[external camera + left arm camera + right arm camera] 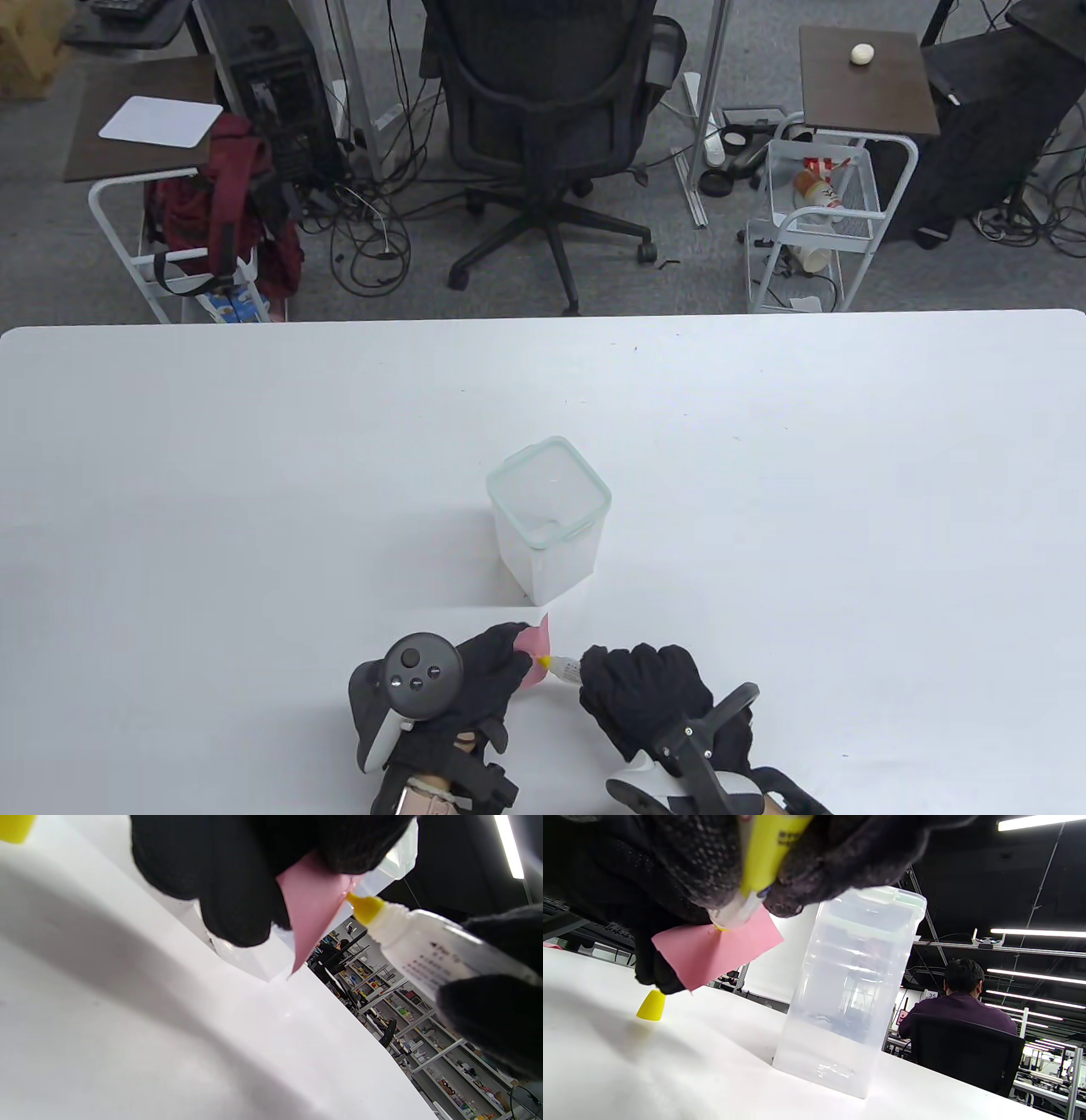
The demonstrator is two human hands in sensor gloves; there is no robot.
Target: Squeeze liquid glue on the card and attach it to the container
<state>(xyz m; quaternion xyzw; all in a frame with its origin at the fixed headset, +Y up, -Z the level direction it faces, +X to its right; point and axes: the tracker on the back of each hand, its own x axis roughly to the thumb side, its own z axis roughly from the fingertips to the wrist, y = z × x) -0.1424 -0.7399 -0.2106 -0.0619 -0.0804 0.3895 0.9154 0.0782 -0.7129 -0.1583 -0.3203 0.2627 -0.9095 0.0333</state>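
My left hand (475, 671) pinches a small pink card (536, 647) above the white table, near its front edge. The card also shows in the left wrist view (309, 904) and the right wrist view (712, 950). My right hand (645, 696) grips a glue bottle (564, 668) with its yellow nozzle (365, 909) touching the card's face. The bottle's yellow label shows between my fingers in the right wrist view (768, 844). A clear lidded container (550, 518) stands upright just beyond the hands; it also shows in the right wrist view (848, 988). The yellow cap (651, 1005) stands on the table under the left hand.
The white table (254, 475) stretches wide on both sides. Beyond its far edge stand an office chair (543, 127), two side tables on wire carts and cables on the floor.
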